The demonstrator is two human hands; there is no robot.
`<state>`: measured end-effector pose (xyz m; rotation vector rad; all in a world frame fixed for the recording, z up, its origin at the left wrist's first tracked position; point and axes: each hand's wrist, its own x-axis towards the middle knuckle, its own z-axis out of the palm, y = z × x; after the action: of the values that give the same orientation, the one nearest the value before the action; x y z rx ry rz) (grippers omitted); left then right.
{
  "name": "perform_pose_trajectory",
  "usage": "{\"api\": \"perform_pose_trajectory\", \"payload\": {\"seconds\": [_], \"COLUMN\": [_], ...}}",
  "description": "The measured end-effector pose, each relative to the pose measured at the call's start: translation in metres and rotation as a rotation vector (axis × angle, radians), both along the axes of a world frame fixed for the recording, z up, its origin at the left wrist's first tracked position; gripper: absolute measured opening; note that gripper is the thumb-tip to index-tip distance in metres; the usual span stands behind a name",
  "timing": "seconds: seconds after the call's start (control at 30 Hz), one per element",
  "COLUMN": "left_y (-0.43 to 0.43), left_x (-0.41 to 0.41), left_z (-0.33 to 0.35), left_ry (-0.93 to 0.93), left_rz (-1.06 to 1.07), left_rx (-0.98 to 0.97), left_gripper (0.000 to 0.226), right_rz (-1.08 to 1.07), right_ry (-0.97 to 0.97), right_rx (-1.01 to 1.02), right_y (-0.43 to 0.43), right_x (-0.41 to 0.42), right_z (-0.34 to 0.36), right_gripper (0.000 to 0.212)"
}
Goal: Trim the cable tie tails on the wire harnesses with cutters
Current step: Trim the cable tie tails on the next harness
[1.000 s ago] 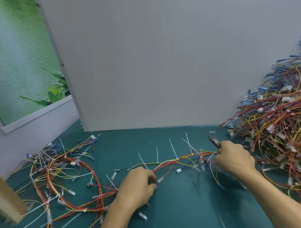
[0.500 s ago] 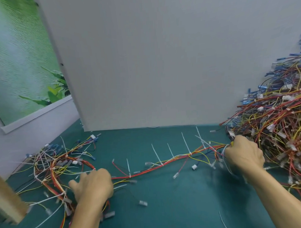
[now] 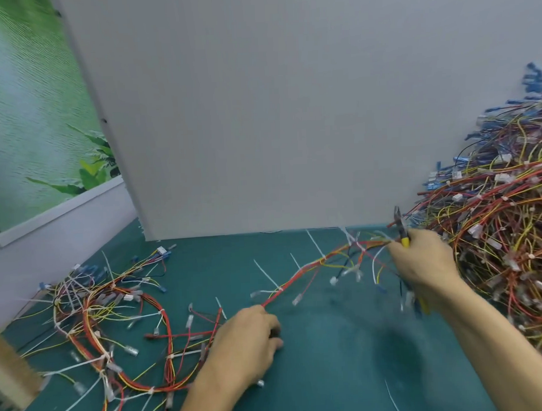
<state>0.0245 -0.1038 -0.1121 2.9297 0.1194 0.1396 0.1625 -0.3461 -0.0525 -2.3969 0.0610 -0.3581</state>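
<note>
On the teal bench mat (image 3: 330, 357), my left hand (image 3: 247, 344) lies knuckles up, its fingers curled round the near end of a red and yellow wire harness (image 3: 296, 275). That harness runs slantwise, off the mat, to my right hand (image 3: 425, 261), which is blurred and grips yellow-handled cutters (image 3: 401, 231), nose pointing up; whether the blades are apart I cannot tell. White cable tie tails (image 3: 266, 273) stand out untrimmed along the harness.

Behind the mat stands an upright grey partition panel (image 3: 291, 112). A high heap of harnesses (image 3: 504, 228) banks against it at right; a looser tangle of harnesses (image 3: 113, 309) lies at left. A wooden block (image 3: 11, 377) sits at the near left corner. A green plant print (image 3: 30, 121) covers the left wall.
</note>
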Motion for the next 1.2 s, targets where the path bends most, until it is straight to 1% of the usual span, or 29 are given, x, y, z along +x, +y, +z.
{"api": "perform_pose_trajectory", "payload": {"seconds": [0.07,0.2,0.3,0.4,0.53,0.6,0.67,0.73,0.77,0.8,0.83,0.87,0.9,0.93,0.97,1.0,1.03,1.1,1.17,1.2], "left_y": [0.006,0.029,0.053,0.073,0.094,0.093,0.081,0.062,0.052,0.043,0.036,0.03,0.025,0.022,0.02,0.021,0.024,0.032,0.042,0.046], "left_x": [-0.002,-0.006,-0.008,-0.016,-0.031,-0.031,-0.024,-0.017,-0.014,-0.011,-0.008,-0.005,-0.001,0.001,0.004,0.009,0.013,0.021,0.03,0.034], "left_z": [0.001,0.005,0.007,0.009,0.013,0.017,0.021,0.025,0.027,0.027,0.026,0.024,0.022,0.021,0.02,0.018,0.016,0.011,0.006,0.004], "left_ry": [0.018,0.077,0.109,0.15,0.213,0.236,0.235,0.158,0.092,0.012,-0.074,-0.147,-0.194,-0.207,-0.19,-0.167,-0.145,-0.095,-0.061,-0.06], "left_rz": [0.123,0.367,0.557,0.721,0.9,0.903,0.81,0.674,0.599,0.52,0.438,0.365,0.314,0.289,0.288,0.312,0.36,0.459,0.52,0.537], "left_rx": [0.022,0.183,0.193,0.174,0.18,0.168,0.17,0.185,0.192,0.194,0.17,0.096,-0.036,-0.185,-0.291,-0.347,-0.374,-0.387,-0.345,-0.315], "left_gripper": [0.02,0.023,0.028,0.039,0.041,0.056,0.079,0.094,0.096,0.093,0.086,0.076,0.063,0.05,0.035,0.023,0.019,0.02,0.023,0.023], "right_rz": [-0.046,-0.139,-0.166,-0.179,-0.278,-0.262,-0.156,-0.019,0.044,0.104,0.168,0.235,0.304,0.372,0.437,0.493,0.538,0.582,0.557,0.52], "right_ry": [-0.09,-0.216,-0.218,-0.198,-0.153,-0.113,-0.011,0.099,0.147,0.192,0.23,0.26,0.281,0.299,0.315,0.324,0.329,0.315,0.253,0.217], "right_rx": [0.086,0.184,0.184,0.158,0.173,0.155,0.07,-0.011,-0.037,-0.064,-0.098,-0.136,-0.17,-0.201,-0.231,-0.267,-0.317,-0.434,-0.502,-0.496], "right_y": [0.0,-0.004,0.0,0.002,-0.019,-0.03,-0.034,-0.032,-0.031,-0.029,-0.027,-0.026,-0.024,-0.022,-0.019,-0.017,-0.015,-0.01,-0.007,-0.005], "right_x": [0.002,0.01,0.015,0.015,0.016,0.015,0.011,0.005,0.001,-0.002,-0.006,-0.009,-0.011,-0.014,-0.016,-0.017,-0.017,-0.017,-0.017,-0.017], "right_z": [0.018,0.048,0.051,0.038,0.029,0.029,0.028,0.024,0.022,0.019,0.015,0.012,0.008,0.005,0.001,-0.003,-0.008,-0.017,-0.024,-0.025], "right_gripper": [0.023,0.022,0.019,0.02,0.019,0.023,0.027,0.025,0.022,0.018,0.014,0.011,0.01,0.01,0.009,0.008,0.008,0.007,0.007,0.008]}}
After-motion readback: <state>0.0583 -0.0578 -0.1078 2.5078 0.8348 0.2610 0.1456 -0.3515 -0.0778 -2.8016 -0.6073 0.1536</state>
